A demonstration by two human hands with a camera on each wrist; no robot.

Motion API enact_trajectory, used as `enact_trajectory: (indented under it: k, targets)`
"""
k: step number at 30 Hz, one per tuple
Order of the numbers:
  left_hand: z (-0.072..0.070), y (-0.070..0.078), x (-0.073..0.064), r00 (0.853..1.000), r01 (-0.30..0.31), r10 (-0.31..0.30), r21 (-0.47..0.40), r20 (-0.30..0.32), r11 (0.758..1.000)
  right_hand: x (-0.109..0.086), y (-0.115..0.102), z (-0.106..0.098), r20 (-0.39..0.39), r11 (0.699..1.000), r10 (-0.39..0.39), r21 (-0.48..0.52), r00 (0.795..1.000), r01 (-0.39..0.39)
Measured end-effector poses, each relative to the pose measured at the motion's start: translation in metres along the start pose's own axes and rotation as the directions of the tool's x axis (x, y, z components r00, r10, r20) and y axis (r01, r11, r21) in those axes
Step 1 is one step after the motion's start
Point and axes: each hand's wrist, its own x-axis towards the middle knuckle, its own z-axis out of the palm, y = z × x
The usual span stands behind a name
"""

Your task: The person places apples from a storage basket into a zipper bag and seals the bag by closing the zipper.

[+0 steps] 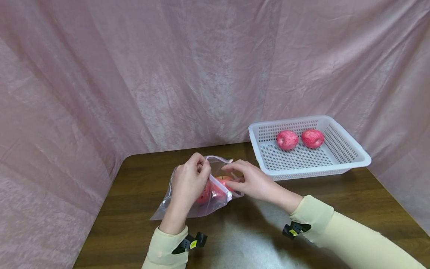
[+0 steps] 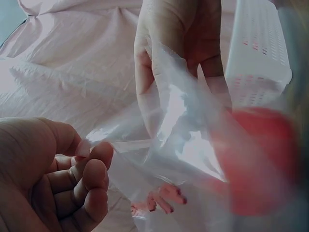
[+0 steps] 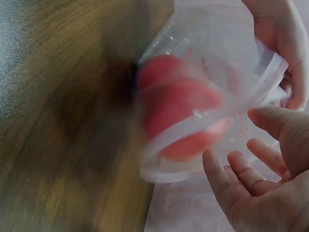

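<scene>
A clear zip bag with a white slider strip stands on the table, red apples inside it. My left hand pinches the bag's rim between thumb and fingertips, which the left wrist view shows close up. At the bag's mouth, on its right side, is my right hand. Its fingers are spread and loosely bent with nothing between them, close beside the bag's opening in the right wrist view. Red printing marks the bag's film in the left wrist view.
A white perforated plastic basket stands at the back right with two red apples in it. Behind the wooden table hangs a pink curtain. Cameras are strapped on both wrists.
</scene>
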Motion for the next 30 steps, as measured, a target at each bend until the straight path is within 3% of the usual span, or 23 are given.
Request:
enact_trajectory:
  k: [9,16,21,30]
  targets:
    - [0.0,0.0,0.001,0.999,-0.019,0.019,-0.009,-0.026,1.0,-0.003,-0.001,-0.003,0.011,0.999,0.034,-0.021,0.999,-0.034]
    - [-0.002,0.001,0.001,0.999,-0.016,0.016,-0.013,-0.043,1.0,-0.007,-0.002,-0.021,-0.032,0.988,-0.038,-0.149,0.999,0.033]
    - [-0.003,0.001,0.001,0.999,-0.002,0.002,-0.005,-0.038,1.0,-0.011,-0.001,-0.042,-0.056,0.952,-0.083,-0.3,0.995,0.063]
    - [-0.002,0.0,0.0,1.0,0.005,-0.005,-0.001,-0.029,1.0,-0.014,0.005,-0.089,-0.09,0.878,-0.056,-0.479,0.994,0.006]
